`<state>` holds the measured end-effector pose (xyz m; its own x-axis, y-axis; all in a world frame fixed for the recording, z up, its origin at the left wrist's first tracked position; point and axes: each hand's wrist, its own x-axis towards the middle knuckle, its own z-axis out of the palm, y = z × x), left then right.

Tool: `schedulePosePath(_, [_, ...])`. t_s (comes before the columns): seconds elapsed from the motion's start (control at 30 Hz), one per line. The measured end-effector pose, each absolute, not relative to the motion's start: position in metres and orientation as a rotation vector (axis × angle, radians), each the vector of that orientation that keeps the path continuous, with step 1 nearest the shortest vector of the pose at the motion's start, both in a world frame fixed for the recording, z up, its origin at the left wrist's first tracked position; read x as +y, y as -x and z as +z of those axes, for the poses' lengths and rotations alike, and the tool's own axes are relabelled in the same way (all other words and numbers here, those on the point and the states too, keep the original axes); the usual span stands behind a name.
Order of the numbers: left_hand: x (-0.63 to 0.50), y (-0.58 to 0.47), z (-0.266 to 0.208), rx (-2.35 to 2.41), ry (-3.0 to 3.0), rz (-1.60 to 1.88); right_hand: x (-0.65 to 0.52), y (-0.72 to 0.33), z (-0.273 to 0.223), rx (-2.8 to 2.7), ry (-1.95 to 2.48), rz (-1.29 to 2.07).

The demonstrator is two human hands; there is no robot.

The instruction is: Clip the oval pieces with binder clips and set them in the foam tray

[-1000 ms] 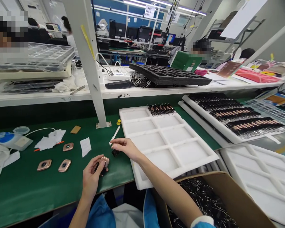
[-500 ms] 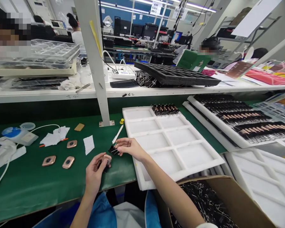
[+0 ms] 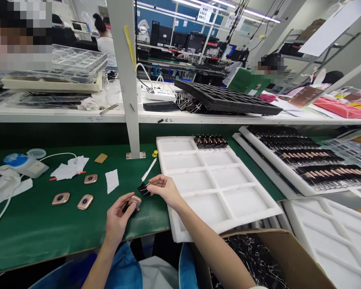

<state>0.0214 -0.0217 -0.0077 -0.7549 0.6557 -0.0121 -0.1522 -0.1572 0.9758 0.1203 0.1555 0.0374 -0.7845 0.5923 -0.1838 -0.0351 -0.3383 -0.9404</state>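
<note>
My left hand [image 3: 119,214] is closed around a rose-gold watch case [image 3: 135,200], with something black partly hidden under my fingers. In my right hand [image 3: 163,188] a black binder clip [image 3: 143,189] is pinched by its wire handles, just above and to the right of the watch case and apart from it. Three more watch cases lie on the green mat to the left: one at the back [image 3: 90,179], one nearer [image 3: 85,202] and one at the far left [image 3: 61,198]. A white pen [image 3: 149,169] lies beyond my right hand.
A white foam tray [image 3: 168,192] stands at the right, with clipped watch cases [image 3: 210,141] in its far corner compartment. Below it is a cardboard box [image 3: 291,253] of binder clips. A filled foam tray [image 3: 307,160] lies farther right. A metal post [image 3: 132,136] rises behind the mat.
The camera view has shifted slightly. Both hands keep their holds, and the binder clip stays close to the watch case with its angle slightly changed.
</note>
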Motion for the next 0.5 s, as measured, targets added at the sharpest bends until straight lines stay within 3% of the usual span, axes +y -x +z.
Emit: schedulePosePath(0.5, [-0.024, -0.022, -0.008, 1.598, -0.617, 1.823, 0.154, -0.140, 0.038, -1.487, 0.824, 2.208])
